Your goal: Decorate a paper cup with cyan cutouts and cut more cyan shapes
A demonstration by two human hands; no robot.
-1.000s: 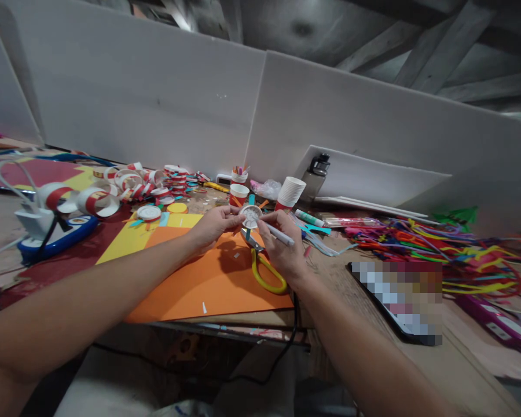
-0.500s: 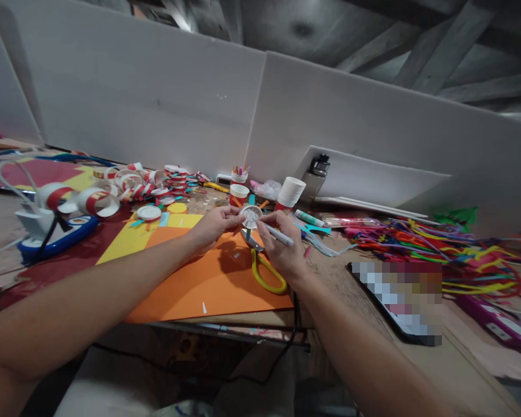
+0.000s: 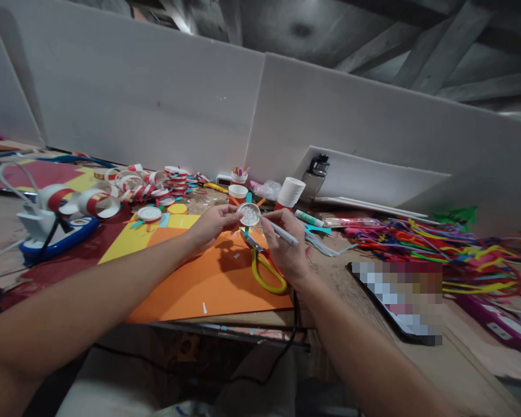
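Fingers (image 3: pixel 224 216) pinch disc (image 3: pixel 249 214) rim, pen (image 3: pixel 286 234), scissors (image 3: pixel 255 262) blw

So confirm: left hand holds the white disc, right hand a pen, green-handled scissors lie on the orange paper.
Wrong: the head view shows yellow-handled scissors. Rest stands: left hand holds the white disc, right hand a pen, orange paper beneath.

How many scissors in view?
1: yellow-handled scissors lying on the orange sheet, partly under the right hand. Others may be hidden.
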